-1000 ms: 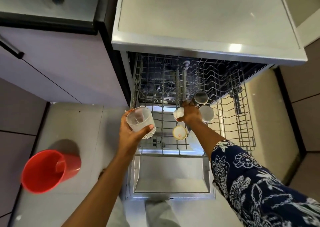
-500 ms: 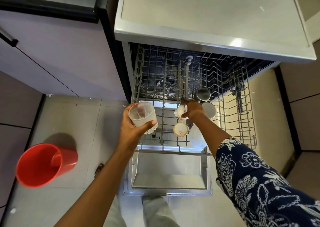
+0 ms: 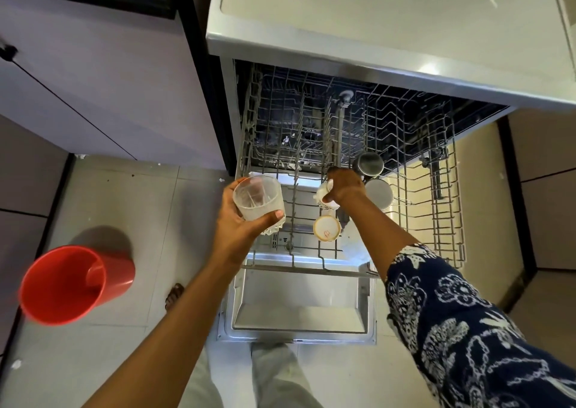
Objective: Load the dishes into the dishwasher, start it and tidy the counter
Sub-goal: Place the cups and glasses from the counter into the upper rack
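Observation:
The dishwasher's wire rack is pulled out over the open door. My left hand grips a clear textured glass, held upright at the rack's left side. My right hand reaches into the rack and holds a small white cup tilted among the tines. Just in front of it a second white cup stands in the rack. Two steel cups sit to the right of my right hand.
A red plastic bucket stands on the tiled floor at the left. Grey cabinet fronts rise at the left, and the white dishwasher top overhangs the rack. My legs are at the door's front edge.
The view has shifted a little. My right hand has turned the small white cup slightly in the rack. The glass stays in my left hand.

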`<state>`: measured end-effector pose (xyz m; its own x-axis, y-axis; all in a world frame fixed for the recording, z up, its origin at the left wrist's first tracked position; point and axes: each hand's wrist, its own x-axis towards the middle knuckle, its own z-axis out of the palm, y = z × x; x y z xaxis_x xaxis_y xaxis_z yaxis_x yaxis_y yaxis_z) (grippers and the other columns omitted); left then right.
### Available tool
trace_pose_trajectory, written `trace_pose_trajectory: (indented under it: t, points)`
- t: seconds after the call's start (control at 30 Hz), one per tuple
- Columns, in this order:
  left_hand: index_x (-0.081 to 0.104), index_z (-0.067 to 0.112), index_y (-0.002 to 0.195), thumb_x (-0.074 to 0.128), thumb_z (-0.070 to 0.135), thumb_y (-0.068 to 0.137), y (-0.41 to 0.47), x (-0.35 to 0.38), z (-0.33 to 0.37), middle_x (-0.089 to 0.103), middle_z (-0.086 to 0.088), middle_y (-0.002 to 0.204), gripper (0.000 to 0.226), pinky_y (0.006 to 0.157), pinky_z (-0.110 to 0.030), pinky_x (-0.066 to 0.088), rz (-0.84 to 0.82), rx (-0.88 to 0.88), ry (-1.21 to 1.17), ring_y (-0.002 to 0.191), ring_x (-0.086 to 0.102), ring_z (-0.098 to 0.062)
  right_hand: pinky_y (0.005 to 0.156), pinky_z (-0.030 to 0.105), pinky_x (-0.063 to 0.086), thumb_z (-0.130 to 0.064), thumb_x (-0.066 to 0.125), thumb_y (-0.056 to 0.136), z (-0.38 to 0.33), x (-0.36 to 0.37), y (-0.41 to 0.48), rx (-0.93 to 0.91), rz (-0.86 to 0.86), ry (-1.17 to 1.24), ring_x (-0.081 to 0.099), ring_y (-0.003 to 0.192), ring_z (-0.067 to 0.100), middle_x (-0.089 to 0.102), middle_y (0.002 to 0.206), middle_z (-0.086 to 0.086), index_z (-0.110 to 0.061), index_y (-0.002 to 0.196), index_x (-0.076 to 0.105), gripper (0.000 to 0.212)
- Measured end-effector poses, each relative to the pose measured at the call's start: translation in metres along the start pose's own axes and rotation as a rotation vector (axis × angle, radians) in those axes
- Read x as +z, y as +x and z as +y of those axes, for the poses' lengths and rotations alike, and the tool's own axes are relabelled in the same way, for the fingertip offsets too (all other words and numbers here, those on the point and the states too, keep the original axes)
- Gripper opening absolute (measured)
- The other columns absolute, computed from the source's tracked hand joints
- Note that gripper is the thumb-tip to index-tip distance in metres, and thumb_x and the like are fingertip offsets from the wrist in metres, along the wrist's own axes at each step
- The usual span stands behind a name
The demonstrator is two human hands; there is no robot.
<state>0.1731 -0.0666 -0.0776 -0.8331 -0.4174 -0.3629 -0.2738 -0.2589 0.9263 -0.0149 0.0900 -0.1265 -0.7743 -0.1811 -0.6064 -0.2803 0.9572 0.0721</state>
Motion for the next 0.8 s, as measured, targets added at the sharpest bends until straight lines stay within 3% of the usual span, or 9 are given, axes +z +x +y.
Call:
trace_pose_trajectory:
  t: [0.2, 0.3, 0.43, 0.57, 0.8]
  points:
    - [0.043, 0.017, 0.129, 0.081, 0.017, 0.056, 0.001, -0.002, 0.001, 0.059, 0.007, 0.114, 0.082, 0.074, -0.015, 0.051, -0.009, 0.011, 0.005, 0.097, 0.061, 0.003, 0.085, 0.03, 0.046, -0.038, 0.074, 0.076, 0.019, -0.02, 0.003, 0.029, 0.074, 0.129, 0.056, 0.113, 0.03, 0.057, 0.127, 0.012, -0.011, 0.131, 0.044, 0.068]
    - [0.044, 0.02, 0.125, 0.083, 0.017, 0.054, 0.003, -0.003, 0.001, 0.059, 0.008, 0.112, 0.081, 0.074, -0.016, 0.051, -0.007, 0.009, -0.006, 0.096, 0.062, 0.002, 0.084, 0.031, 0.046, -0.041, 0.073, 0.076, 0.018, -0.027, 0.005, 0.048, 0.117, 0.158, 0.057, 0.112, 0.031, 0.057, 0.126, 0.012, -0.012, 0.131, 0.042, 0.07]
    - [0.044, 0.023, 0.124, 0.086, 0.025, 0.05, 0.003, -0.004, 0.002, 0.059, 0.009, 0.113, 0.085, 0.073, -0.016, 0.052, -0.006, 0.011, -0.013, 0.099, 0.061, -0.002, 0.091, 0.035, 0.047, -0.043, 0.072, 0.077, 0.003, -0.016, 0.001, 0.04, 0.037, 0.074, 0.055, 0.117, 0.03, 0.055, 0.131, 0.011, -0.014, 0.137, 0.039, 0.074]
    - [0.045, 0.028, 0.121, 0.084, 0.035, 0.047, 0.001, -0.005, 0.002, 0.058, 0.011, 0.114, 0.084, 0.072, -0.016, 0.052, -0.001, 0.011, -0.024, 0.098, 0.061, 0.001, 0.089, 0.032, 0.046, -0.037, 0.078, 0.073, -0.001, -0.004, 0.001, 0.049, 0.028, 0.159, 0.056, 0.115, 0.029, 0.059, 0.126, 0.011, -0.013, 0.131, 0.049, 0.069]
    - [0.047, 0.029, 0.119, 0.084, 0.035, 0.046, -0.001, -0.008, -0.004, 0.06, 0.01, 0.113, 0.082, 0.073, -0.018, 0.052, -0.003, -0.007, -0.049, 0.099, 0.062, 0.0, 0.09, 0.03, 0.046, -0.036, 0.074, 0.077, 0.011, -0.006, 0.012, 0.07, 0.032, 0.188, 0.056, 0.116, 0.027, 0.057, 0.13, 0.008, -0.019, 0.132, 0.048, 0.064]
